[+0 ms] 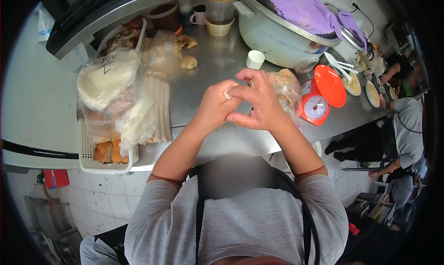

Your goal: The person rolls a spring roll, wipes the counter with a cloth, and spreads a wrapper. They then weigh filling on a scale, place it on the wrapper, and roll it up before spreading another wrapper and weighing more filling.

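My left hand [219, 105] is closed, its fingers meeting the fingertips of my right hand above the steel counter. A small whitish bit [227, 95], too small to name, shows at the left fingers. My right hand [261, 101] is curved, thumb and fingers apart, with a finger reaching against the left hand. Just beyond the hands stands a small white cup [255, 59]. Close behind the right hand lies a clear plastic bag [287, 87] of light brown food. An orange kitchen scale [316, 105] with a round dial is to its right.
Bagged food [108, 80] is piled over a white basket [108, 168] at left. A large lidded pot [277, 40] under a purple cloth [300, 8] stands at the back, near stacked tubs [219, 15]. Bowls [352, 84] line the right side, where a person [407, 131] stands.
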A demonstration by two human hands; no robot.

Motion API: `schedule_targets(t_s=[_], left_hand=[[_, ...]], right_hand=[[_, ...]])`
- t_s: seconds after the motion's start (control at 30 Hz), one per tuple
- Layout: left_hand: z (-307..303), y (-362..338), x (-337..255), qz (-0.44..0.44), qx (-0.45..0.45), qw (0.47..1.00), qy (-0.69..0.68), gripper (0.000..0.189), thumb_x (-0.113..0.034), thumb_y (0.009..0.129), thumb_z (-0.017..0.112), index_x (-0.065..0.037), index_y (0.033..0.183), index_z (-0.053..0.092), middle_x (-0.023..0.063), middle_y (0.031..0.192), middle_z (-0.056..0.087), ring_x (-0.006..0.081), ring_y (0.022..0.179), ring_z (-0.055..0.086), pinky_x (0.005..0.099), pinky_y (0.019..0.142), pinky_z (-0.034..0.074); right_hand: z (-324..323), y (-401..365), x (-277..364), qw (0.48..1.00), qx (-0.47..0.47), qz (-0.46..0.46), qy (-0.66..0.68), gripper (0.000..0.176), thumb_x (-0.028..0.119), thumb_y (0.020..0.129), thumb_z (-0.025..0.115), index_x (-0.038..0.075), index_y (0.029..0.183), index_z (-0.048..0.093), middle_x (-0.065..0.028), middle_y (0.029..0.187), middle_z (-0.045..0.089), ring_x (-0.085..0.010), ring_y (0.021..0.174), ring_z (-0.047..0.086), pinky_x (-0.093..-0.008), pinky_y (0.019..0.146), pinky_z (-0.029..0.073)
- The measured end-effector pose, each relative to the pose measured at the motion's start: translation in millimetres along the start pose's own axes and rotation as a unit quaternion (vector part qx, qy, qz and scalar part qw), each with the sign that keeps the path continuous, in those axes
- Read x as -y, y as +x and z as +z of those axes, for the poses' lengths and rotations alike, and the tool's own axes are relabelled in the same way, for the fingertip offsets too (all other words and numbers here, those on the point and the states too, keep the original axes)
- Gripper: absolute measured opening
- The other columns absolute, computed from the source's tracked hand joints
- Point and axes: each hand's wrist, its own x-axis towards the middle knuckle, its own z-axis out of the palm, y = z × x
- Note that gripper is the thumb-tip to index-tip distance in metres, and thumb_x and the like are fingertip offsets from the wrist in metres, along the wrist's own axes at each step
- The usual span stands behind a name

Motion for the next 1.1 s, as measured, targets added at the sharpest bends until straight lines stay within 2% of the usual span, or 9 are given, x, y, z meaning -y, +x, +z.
schedule_targets(t_s=[0.2,0.27,0.4,0.53,0.63,0.73,0.8,0.87,1.1], left_hand=[[-5.9,1.0,0.7,-0.024,0.007,0.998,0.051,0.008,-0.007,0.077,0.053,-0.001,0.082,0.056,0.0005,0.070,0.054,0.0063,0.064,0.049,0.0214,0.056,0.040],[-7.1,4.4,1.4,-0.039,-0.001,0.999,0.029,0.010,-0.010,0.080,0.052,-0.002,0.084,0.056,0.0017,0.072,0.054,0.0080,0.064,0.051,0.0220,0.058,0.041],[-17.4,14.7,16.6,-0.085,-0.038,0.973,-0.213,0.027,-0.027,0.088,0.047,-0.004,0.100,0.051,0.0051,0.087,0.053,0.0132,0.080,0.052,0.0260,0.069,0.042],[-31.8,18.6,45.4,-0.105,-0.041,0.890,-0.442,0.044,-0.039,0.092,0.035,-0.004,0.118,0.040,0.0094,0.100,0.052,0.0186,0.090,0.050,0.0322,0.079,0.041],[-28.1,15.4,48.5,-0.115,-0.171,0.902,-0.379,0.048,-0.041,0.091,0.038,-0.004,0.122,0.038,0.0099,0.101,0.051,0.0199,0.090,0.049,0.0340,0.079,0.041],[-37.6,-7.4,85.0,-0.245,-0.158,0.942,-0.165,0.051,-0.041,0.090,0.040,-0.004,0.125,0.036,0.0085,0.103,0.051,0.0184,0.090,0.049,0.0339,0.078,0.042],[-41.1,-32.5,98.0,-0.278,-0.056,0.951,-0.125,0.046,-0.032,0.087,0.049,-0.005,0.123,0.038,0.0066,0.100,0.052,0.0140,0.085,0.050,0.0305,0.073,0.043],[-40.2,-51.3,100.2,-0.305,-0.002,0.949,-0.086,0.041,-0.026,0.086,0.052,-0.005,0.120,0.041,0.0051,0.094,0.053,0.0117,0.080,0.051,0.0277,0.070,0.043],[-73.3,-82.0,94.8,-0.340,-0.146,0.927,-0.060,0.025,-0.021,0.085,0.054,-0.002,0.101,0.054,0.0031,0.081,0.055,0.0096,0.073,0.052,0.0244,0.062,0.042]], right_hand=[[-0.8,5.3,3.9,1.000,0.028,0.007,-0.013,0.041,0.032,0.057,0.075,0.015,0.092,0.061,-0.0123,0.113,0.045,-0.0285,0.093,0.048,-0.0406,0.082,0.036],[7.6,0.7,-15.2,0.983,0.049,0.045,0.172,0.045,0.026,0.062,0.074,0.014,0.102,0.057,-0.0117,0.120,0.041,-0.0264,0.097,0.048,-0.0392,0.084,0.038],[51.8,-29.6,-31.3,0.797,-0.010,0.250,0.550,0.056,0.015,0.073,0.068,0.008,0.122,0.043,-0.0102,0.129,0.033,-0.0198,0.101,0.048,-0.0337,0.086,0.041],[82.2,-46.0,-34.2,0.756,0.105,0.373,0.527,0.040,0.014,0.082,0.058,0.005,0.117,0.041,-0.0074,0.108,0.052,-0.0154,0.093,0.053,-0.0312,0.086,0.041],[82.2,-37.8,-33.9,0.687,0.100,0.464,0.550,0.029,0.012,0.085,0.054,0.005,0.111,0.043,-0.0072,0.096,0.057,-0.0160,0.089,0.056,-0.0326,0.079,0.044],[88.8,-31.8,-41.1,0.623,0.069,0.501,0.597,0.026,0.013,0.086,0.051,0.003,0.109,0.043,-0.0096,0.096,0.056,-0.0190,0.089,0.057,-0.0363,0.074,0.048],[98.4,-29.7,-45.0,0.588,0.037,0.504,0.632,0.025,0.013,0.087,0.050,0.003,0.108,0.042,-0.0102,0.096,0.056,-0.0207,0.088,0.058,-0.0381,0.074,0.050],[109.0,-26.1,-53.7,0.575,0.069,0.530,0.619,0.024,0.013,0.087,0.049,0.003,0.107,0.042,-0.0109,0.096,0.055,-0.0235,0.088,0.058,-0.0400,0.075,0.050],[163.6,0.5,-59.3,0.612,0.172,0.534,0.557,0.023,0.021,0.085,0.056,0.004,0.098,0.048,-0.0086,0.091,0.057,-0.0204,0.079,0.059,-0.0384,0.072,0.050]])
